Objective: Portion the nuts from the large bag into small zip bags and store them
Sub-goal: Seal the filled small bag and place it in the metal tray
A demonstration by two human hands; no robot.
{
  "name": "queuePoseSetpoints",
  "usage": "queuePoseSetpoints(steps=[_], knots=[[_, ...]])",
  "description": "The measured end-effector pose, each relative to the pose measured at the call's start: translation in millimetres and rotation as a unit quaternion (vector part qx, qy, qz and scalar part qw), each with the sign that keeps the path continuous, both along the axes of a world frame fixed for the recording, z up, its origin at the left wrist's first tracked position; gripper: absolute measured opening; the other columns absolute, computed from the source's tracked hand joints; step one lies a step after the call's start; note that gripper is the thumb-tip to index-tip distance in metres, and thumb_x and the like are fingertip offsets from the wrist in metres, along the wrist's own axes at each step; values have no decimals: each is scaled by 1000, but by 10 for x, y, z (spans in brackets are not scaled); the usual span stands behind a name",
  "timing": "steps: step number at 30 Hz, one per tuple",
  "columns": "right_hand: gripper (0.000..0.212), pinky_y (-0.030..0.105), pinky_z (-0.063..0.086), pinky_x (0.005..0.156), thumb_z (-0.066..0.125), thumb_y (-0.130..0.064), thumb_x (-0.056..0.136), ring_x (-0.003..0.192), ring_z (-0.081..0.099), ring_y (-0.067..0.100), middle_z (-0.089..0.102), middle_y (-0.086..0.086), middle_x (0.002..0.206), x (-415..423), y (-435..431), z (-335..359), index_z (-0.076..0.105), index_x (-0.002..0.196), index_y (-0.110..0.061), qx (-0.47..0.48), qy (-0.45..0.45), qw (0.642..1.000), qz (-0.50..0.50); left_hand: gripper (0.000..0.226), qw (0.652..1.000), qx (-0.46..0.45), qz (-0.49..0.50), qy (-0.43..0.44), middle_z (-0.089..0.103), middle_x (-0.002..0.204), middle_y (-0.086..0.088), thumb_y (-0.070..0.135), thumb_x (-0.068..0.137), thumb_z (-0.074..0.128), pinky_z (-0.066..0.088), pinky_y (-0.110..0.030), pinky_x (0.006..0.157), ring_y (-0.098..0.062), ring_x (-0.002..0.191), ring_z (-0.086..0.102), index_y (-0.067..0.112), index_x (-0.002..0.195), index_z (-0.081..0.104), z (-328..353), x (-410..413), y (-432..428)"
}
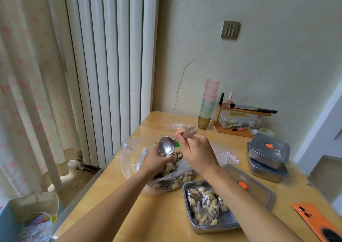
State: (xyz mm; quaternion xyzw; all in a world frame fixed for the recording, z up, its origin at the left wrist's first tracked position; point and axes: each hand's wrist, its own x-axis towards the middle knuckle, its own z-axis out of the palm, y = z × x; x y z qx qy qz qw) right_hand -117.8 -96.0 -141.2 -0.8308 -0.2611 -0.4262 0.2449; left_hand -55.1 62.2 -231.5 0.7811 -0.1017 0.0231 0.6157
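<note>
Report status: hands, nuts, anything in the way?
Right hand grips spoon, bowl empty; left hand holds small zip bag beneath it. Large bag open, nuts left; filled bags in steel tray. Nothing blocking.

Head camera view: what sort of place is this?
Probably a room in a home: a wooden table beside a curtain and radiator, with stacked cups and nail polish by the wall.

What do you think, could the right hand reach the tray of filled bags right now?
Probably yes: the tray lies open right below that forearm, its lid off beside it. But the right hand grips a spoon, so its fingers aren't free.
</note>
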Motion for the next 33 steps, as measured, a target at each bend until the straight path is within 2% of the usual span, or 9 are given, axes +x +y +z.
queuePoseSetpoints(steps=[7,10,13,16,19,21,25,29,33], knots=[[35,22,46,51,46,-27,110,54,59,11,57,-9,64,45,-62,-53,68,90,-9,80,32,996,-22,48,998,-29,-6,50,63,75,-2,38,72,89,44,-35,58,-18,60,56,16,102,58,1,-51,65],[37,13,40,47,49,-25,109,53,59,6,59,-6,61,83,-137,-120,66,78,-12,200,73,970,-119,46,994,-85,-9,65,62,76,-10,34,76,87,41,-36,54,-19,54,52,13,99,54,-9,-80,99],[44,21,45,49,47,-36,109,53,62,16,63,0,63,117,-194,-230,61,74,-14,235,177,935,-196,37,995,-88,13,53,66,83,-14,29,84,84,46,-36,55,-19,58,56,12,100,55,30,-113,126],[39,29,53,55,43,-36,110,51,69,18,73,6,71,207,-251,-352,65,90,-11,327,344,864,-169,34,997,-69,21,27,69,88,-15,30,86,82,51,-38,57,-21,65,60,13,99,56,50,-128,109],[28,25,41,47,47,-29,110,55,68,24,76,17,88,293,-314,-472,60,102,-6,483,462,740,-76,33,998,-52,15,11,69,86,-8,30,86,83,52,-37,57,-19,66,61,15,99,56,57,-144,71],[23,24,44,49,54,-24,108,60,69,22,76,18,94,325,-374,-561,62,105,-3,508,476,714,-73,34,999,-51,9,8,69,87,-6,30,85,84,51,-39,60,-16,65,60,17,99,55,53,-135,46],[23,22,48,45,65,-18,102,53,70,17,76,12,85,359,-461,-669,59,113,1,496,430,730,-191,47,1000,-28,8,-6,69,90,-6,34,83,85,50,-36,59,-12,62,59,27,111,48,53,-138,7],[31,29,50,62,66,-23,100,82,67,26,67,7,98,271,-401,-536,43,114,-9,421,362,785,-274,58,999,-13,8,-33,67,83,1,26,85,84,46,-19,56,-2,59,56,28,124,40,59,-185,-68],[6,13,42,65,63,-22,100,82,62,11,64,-3,91,155,-228,-370,60,97,-17,231,348,901,-114,65,997,-7,22,-70,69,90,1,25,82,86,48,-15,63,1,69,62,27,127,38,28,-183,-149]])
